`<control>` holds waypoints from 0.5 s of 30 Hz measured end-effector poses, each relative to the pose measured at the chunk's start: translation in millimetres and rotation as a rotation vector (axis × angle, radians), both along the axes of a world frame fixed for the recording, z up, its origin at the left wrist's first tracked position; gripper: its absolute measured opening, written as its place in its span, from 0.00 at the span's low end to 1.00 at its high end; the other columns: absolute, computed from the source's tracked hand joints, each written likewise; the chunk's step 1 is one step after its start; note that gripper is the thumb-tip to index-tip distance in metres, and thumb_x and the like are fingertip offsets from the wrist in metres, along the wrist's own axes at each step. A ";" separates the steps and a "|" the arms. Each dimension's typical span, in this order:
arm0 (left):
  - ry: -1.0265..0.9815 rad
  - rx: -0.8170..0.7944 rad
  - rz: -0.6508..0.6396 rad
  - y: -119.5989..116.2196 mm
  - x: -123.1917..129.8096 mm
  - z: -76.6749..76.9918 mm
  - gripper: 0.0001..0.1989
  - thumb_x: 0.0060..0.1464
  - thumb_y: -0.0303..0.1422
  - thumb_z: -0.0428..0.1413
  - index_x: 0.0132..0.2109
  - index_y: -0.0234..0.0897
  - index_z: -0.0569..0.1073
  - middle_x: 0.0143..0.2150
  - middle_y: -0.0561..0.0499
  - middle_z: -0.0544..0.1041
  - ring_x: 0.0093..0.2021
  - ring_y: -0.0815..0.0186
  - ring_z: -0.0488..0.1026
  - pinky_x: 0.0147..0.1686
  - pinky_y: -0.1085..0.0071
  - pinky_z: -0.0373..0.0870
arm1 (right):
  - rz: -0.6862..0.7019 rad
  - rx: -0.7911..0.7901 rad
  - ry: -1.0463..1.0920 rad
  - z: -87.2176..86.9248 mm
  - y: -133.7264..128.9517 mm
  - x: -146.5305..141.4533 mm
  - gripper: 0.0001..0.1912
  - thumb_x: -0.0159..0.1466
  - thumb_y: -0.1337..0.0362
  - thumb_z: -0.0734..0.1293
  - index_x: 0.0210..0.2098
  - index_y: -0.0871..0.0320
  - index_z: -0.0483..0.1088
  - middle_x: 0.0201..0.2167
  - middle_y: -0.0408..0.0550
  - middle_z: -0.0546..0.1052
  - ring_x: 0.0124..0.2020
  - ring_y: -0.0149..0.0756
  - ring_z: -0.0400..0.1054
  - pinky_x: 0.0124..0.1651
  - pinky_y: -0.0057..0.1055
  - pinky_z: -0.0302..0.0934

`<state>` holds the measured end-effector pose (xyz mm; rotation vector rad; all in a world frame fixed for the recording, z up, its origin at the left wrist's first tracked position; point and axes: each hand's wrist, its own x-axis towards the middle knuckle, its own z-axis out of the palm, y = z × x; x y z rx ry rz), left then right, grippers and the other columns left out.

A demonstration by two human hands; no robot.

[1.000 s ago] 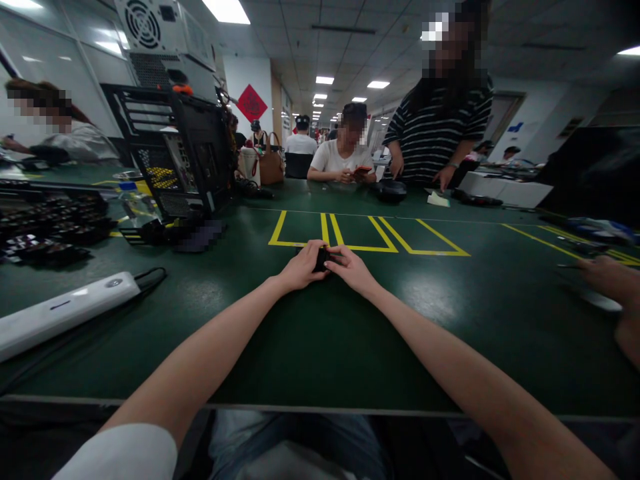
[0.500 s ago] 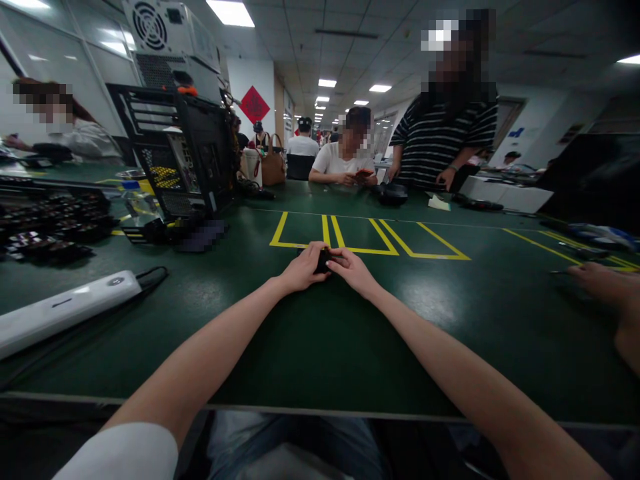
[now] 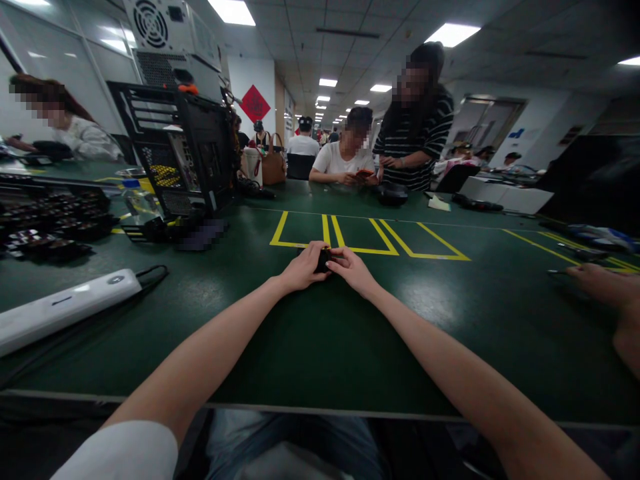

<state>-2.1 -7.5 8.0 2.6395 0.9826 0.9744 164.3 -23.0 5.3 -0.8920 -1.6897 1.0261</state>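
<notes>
A small black object (image 3: 323, 261) is held between my two hands, just in front of the yellow tape lines on the green tabletop (image 3: 320, 340). Its kind cannot be made out, since fingers cover much of it. My left hand (image 3: 303, 268) is closed around its left side, the fingers curled over the top. From the right, my right hand (image 3: 351, 270) pinches it with thumb and fingers. Both forearms stretch forward over the table.
Yellow tape frames (image 3: 360, 251) mark the table ahead. At left lie a white power strip (image 3: 70, 310) with its cable, a pile of dark parts (image 3: 55, 220), a bottle (image 3: 137, 200) and an open computer case (image 3: 185, 153). Another person's hand (image 3: 603, 287) rests at the right edge.
My hands and the black object have stayed in place. The standing person in stripes across the table has shifted left and drawn the hands together.
</notes>
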 end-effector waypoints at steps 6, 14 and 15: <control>-0.006 0.018 0.002 0.8 1.6 -1.1 0.28 0.44 0.34 0.54 0.51 0.38 0.51 0.49 0.45 0.58 0.48 0.58 0.62 0.43 0.59 0.66 | 0.016 0.025 0.053 -1.0 -1.1 -1.1 0.11 0.52 0.65 0.65 0.35 0.55 0.61 0.39 0.43 0.66 0.41 0.32 0.66 0.49 0.37 0.59; -0.018 0.026 -0.013 3.0 1.5 -2.9 0.28 0.44 0.34 0.54 0.51 0.38 0.51 0.48 0.45 0.58 0.47 0.58 0.62 0.42 0.60 0.65 | -0.003 0.052 0.013 -3.4 4.4 -0.2 0.16 0.52 0.66 0.64 0.41 0.55 0.61 0.42 0.46 0.66 0.45 0.34 0.63 0.50 0.38 0.58; -0.020 0.024 -0.014 2.7 1.2 -2.7 0.27 0.44 0.34 0.54 0.51 0.38 0.51 0.48 0.45 0.58 0.47 0.58 0.62 0.42 0.60 0.65 | 0.007 0.027 0.006 -3.2 4.1 0.4 0.17 0.53 0.65 0.64 0.42 0.55 0.61 0.43 0.46 0.66 0.45 0.35 0.64 0.50 0.38 0.58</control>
